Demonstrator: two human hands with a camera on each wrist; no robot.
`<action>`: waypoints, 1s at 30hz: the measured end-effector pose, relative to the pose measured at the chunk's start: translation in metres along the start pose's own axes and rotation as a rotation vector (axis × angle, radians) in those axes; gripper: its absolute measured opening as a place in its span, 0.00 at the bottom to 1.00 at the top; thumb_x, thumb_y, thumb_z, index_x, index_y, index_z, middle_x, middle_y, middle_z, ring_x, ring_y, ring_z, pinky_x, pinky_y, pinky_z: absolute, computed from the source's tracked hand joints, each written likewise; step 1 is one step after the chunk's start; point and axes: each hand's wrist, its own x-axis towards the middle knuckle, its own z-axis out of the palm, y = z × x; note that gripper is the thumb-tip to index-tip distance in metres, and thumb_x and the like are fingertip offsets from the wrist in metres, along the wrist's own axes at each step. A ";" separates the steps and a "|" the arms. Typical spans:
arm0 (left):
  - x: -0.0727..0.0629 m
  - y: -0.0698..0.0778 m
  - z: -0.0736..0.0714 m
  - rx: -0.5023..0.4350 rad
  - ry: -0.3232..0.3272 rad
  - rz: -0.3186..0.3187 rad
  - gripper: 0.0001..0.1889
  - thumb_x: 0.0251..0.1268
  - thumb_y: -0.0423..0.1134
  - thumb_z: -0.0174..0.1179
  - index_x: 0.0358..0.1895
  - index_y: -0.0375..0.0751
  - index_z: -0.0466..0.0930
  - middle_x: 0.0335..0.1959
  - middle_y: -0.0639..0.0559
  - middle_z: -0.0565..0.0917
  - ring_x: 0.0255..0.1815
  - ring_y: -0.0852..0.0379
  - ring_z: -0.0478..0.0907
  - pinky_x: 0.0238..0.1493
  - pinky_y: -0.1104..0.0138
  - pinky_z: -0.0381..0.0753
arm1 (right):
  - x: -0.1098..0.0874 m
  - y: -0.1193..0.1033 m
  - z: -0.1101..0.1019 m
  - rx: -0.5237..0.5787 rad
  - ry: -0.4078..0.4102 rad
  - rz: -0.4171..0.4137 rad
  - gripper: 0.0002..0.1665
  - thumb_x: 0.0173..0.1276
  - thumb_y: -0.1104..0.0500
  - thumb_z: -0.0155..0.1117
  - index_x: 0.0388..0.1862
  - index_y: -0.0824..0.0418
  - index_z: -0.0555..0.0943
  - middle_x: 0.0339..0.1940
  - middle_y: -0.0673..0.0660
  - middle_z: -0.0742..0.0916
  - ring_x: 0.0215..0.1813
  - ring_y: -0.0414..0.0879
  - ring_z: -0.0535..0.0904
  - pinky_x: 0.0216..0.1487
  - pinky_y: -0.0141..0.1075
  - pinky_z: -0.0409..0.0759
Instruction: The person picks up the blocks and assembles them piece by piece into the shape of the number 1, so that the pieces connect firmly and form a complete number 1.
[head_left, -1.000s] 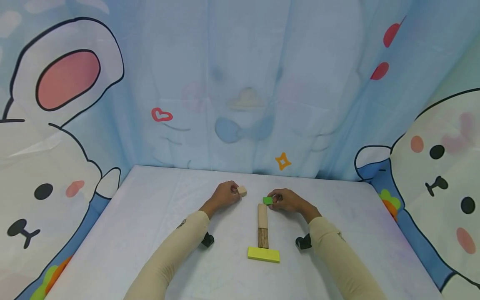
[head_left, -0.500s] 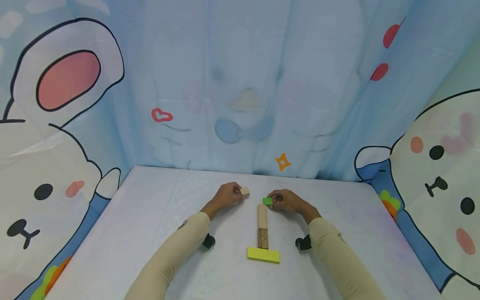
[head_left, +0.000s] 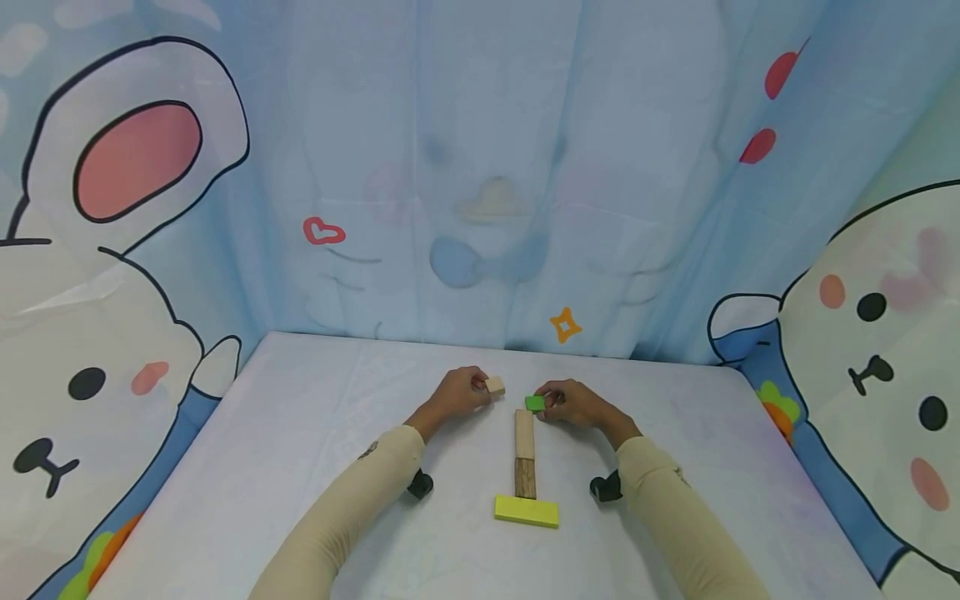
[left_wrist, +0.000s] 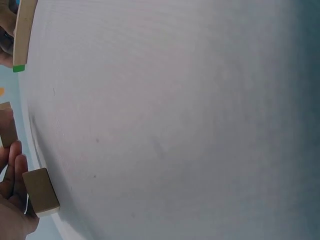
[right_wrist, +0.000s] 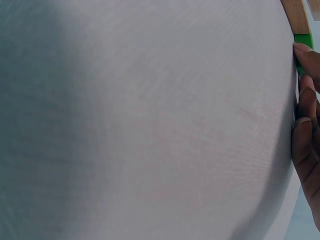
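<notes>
My left hand (head_left: 457,393) pinches a small plain wooden block (head_left: 495,386) at its fingertips, left of the row's far end. In the left wrist view, a second wooden block (left_wrist: 41,191) shows against the curled fingers of that hand. My right hand (head_left: 576,402) grips a small green block (head_left: 535,403) between thumb and fingers. The green block sits at the far end of a pale wooden block (head_left: 524,433), which lies end to end with a darker brown block (head_left: 525,478). A yellow block (head_left: 527,511) lies crosswise at the near end.
A white cloth (head_left: 435,533) covers the table. Behind it hangs a light blue curtain (head_left: 360,125) with cartoon animals. Black wrist cameras, one under the left wrist (head_left: 421,484) and one under the right wrist (head_left: 606,486), hang close over the cloth.
My left hand has moved a little right and toward the near side with its wooden block, closer to the green one. The right hand and the block row stay nearly still.
</notes>
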 end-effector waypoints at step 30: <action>0.001 0.015 0.014 -0.008 -0.044 0.038 0.17 0.63 0.37 0.67 0.53 0.33 0.82 0.42 0.47 0.85 0.44 0.57 0.81 0.48 0.65 0.80 | -0.001 -0.003 0.001 -0.035 0.001 0.038 0.24 0.65 0.56 0.73 0.57 0.62 0.82 0.39 0.53 0.84 0.41 0.45 0.75 0.45 0.39 0.73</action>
